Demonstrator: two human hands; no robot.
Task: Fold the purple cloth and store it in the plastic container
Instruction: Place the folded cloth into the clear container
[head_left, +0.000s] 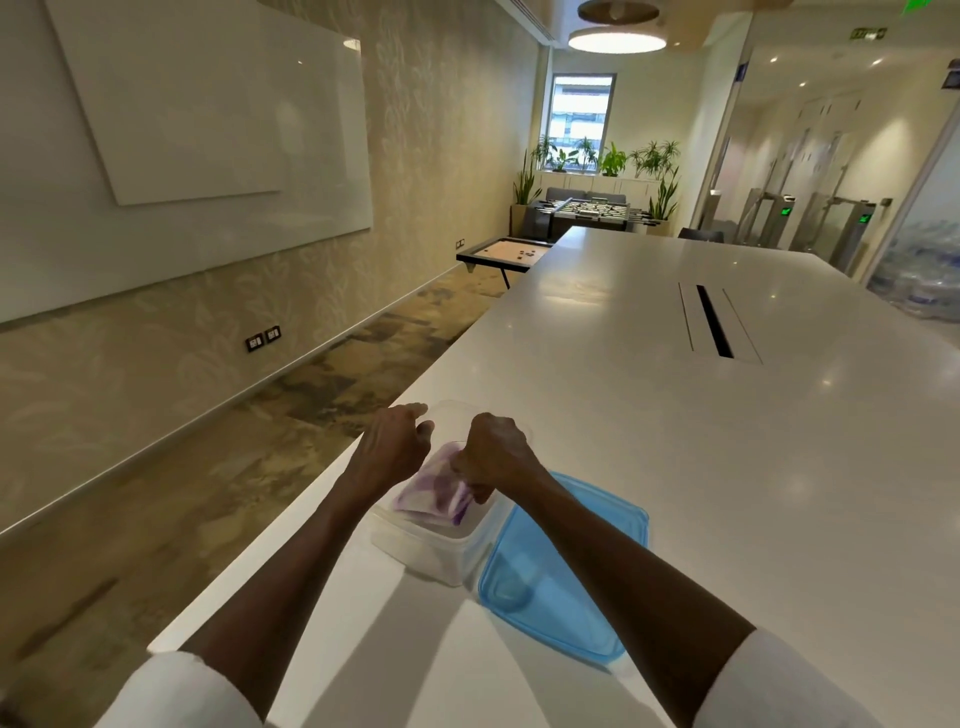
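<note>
A clear plastic container (431, 553) stands near the left edge of the white table (675, 415). The purple-and-white cloth (434, 493) lies folded inside it. My right hand (493, 452) is over the container, its fingers curled down onto the right side of the cloth. My left hand (395, 441) hovers at the container's far left rim, fingers bent and loosely closed, with nothing visible in it. The far part of the container and cloth is hidden behind both hands.
A translucent blue lid (561, 566) lies flat on the table, right of the container and touching it. A long cable slot (714, 322) is set into the table further away. The table's left edge drops to a carpeted floor (156, 493).
</note>
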